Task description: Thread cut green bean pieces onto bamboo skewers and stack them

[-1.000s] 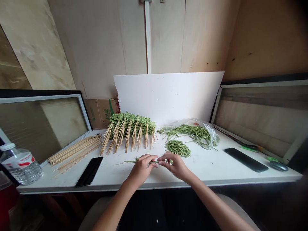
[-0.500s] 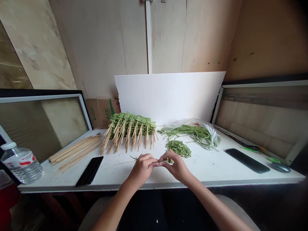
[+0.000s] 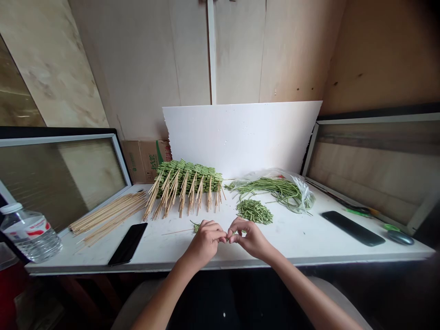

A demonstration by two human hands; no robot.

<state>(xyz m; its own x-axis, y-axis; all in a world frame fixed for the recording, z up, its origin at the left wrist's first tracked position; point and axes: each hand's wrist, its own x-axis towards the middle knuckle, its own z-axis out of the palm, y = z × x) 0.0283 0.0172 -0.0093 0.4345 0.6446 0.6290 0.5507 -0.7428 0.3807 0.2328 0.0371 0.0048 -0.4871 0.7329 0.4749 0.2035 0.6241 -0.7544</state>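
My left hand (image 3: 205, 239) and my right hand (image 3: 248, 237) meet fingertip to fingertip over the front of the table. Both are closed in a pinch on a thin green bean, mostly hidden by the fingers; a bit of green shows inside my right hand. Beside my left hand a bamboo skewer (image 3: 177, 232) lies on the tabletop, with green bean pieces (image 3: 195, 226) at its right end, partly covered by the hand. Behind my right hand is a heap of short-cut green beans (image 3: 255, 211).
Skewers loaded with beans (image 3: 189, 176) are stacked at the back. Long beans (image 3: 271, 190) spill from a clear plastic bag. Loose skewers (image 3: 113, 213), a black phone (image 3: 128, 244) and a water bottle (image 3: 30, 233) stand left; a dark slab (image 3: 354, 228) and a mouse (image 3: 400, 237) lie right.
My hands have shifted slightly, the fingertips dipping a little lower while still pinched together. The green strand left of my left hand shows less length. Nothing else has moved.
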